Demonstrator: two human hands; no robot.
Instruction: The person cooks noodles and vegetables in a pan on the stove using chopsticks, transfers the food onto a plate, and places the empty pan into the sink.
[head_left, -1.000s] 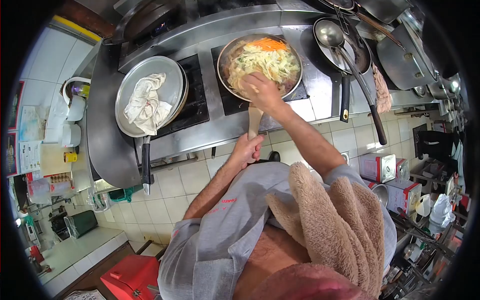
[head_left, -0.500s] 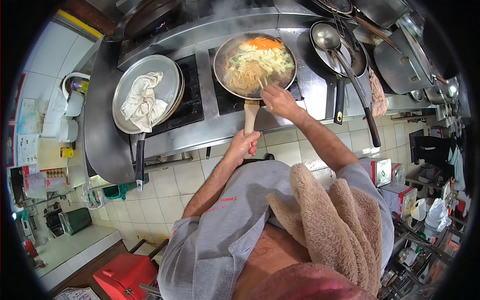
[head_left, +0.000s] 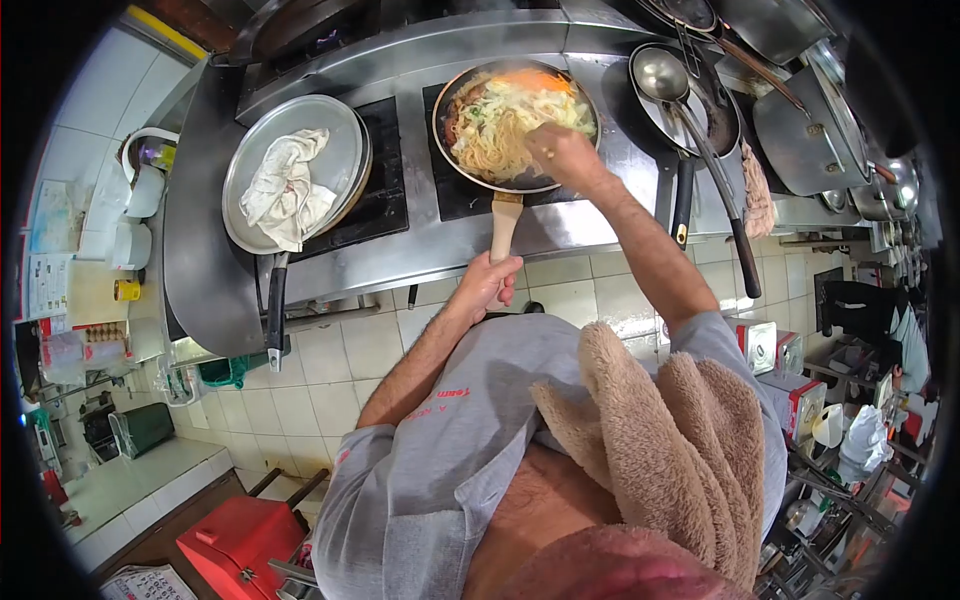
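A frying pan (head_left: 443, 140) sits on the stove, holding noodles (head_left: 503, 145), pale shredded vegetables (head_left: 535, 103) and orange carrot strips (head_left: 535, 78), with steam rising. My left hand (head_left: 487, 284) is closed round the pan's light wooden handle (head_left: 505, 222). Over the right side of the pan, my right hand (head_left: 566, 158) is closed on chopsticks, which it mostly hides along with part of the food.
Left of the pan, a lidded pan (head_left: 240, 180) carries a crumpled white cloth (head_left: 288, 190). To the right lie a ladle (head_left: 662, 76) and a black-handled pan (head_left: 683, 200). A large metal pot (head_left: 795, 140) stands farther right. A brown towel (head_left: 650, 450) hangs over my shoulder.
My right hand has moved up and to the right, farther over the pan. The noodles and vegetables have shifted and mixed more. My left hand keeps its hold on the handle.
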